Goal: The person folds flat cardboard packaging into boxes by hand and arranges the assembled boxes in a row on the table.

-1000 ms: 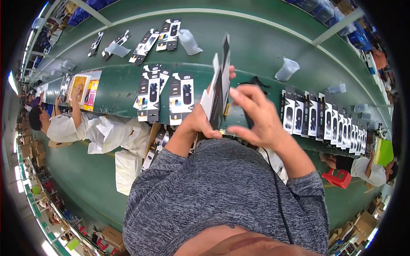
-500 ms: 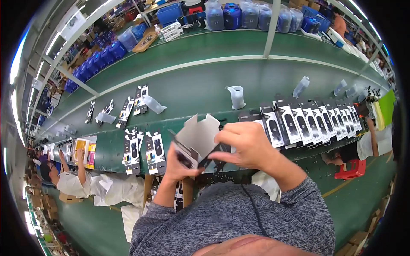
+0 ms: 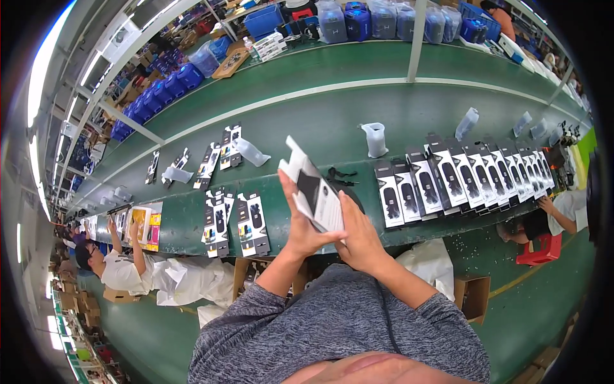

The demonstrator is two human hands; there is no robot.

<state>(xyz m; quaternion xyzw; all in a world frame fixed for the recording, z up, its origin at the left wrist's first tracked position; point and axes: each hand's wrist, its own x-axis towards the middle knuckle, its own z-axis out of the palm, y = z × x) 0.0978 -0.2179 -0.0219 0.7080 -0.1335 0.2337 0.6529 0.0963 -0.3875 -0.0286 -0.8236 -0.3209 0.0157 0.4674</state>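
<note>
Both hands hold a white and black cardboard box point(image 3: 327, 206) in front of my chest, above the near edge of the bench. Its white end flaps stand up at the far end, and it is tilted. My left hand point(image 3: 299, 224) is wrapped round the left side, fingers reaching up along it. My right hand point(image 3: 362, 238) presses on the right side near the lower end. A black strap point(image 3: 341, 175) lies on the bench beyond the box. Farther back stands a pouch-like item in frosted wrapping point(image 3: 375, 141).
A long row of upright printed boxes point(image 3: 451, 182) stands on the right. Flat cartons point(image 3: 253, 224) lie to the left, with wrapped items near them. A co-worker point(image 3: 118, 272) sits at the left, another person at the right by a red stool point(image 3: 540, 249). An open brown carton point(image 3: 472, 297) is below.
The box has turned so its printed side shows rather than its open inside. My right hand has moved from the upper rim down to its lower right side. The view has shifted slightly.
</note>
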